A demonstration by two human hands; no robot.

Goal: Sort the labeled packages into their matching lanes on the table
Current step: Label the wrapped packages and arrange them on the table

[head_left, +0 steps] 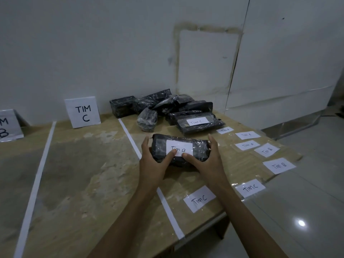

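A black plastic-wrapped package with a white label reading "Tim B" sits just right of the right-hand white tape line. My left hand grips its left end and my right hand its right end, both thumbs pressing the label's lower edge. Behind it lies a pile of several black wrapped packages; one at the front carries a "Tim C" label. An upright "TIM C" sign stands at the back of the middle lane, and a partly cut-off "B" sign stands further left.
Loose paper labels lie along the table's right side: "Tim A", "Tim B", "Tim C" and others. A second tape line bounds the middle lane on the left. The table edge drops to a tiled floor at right.
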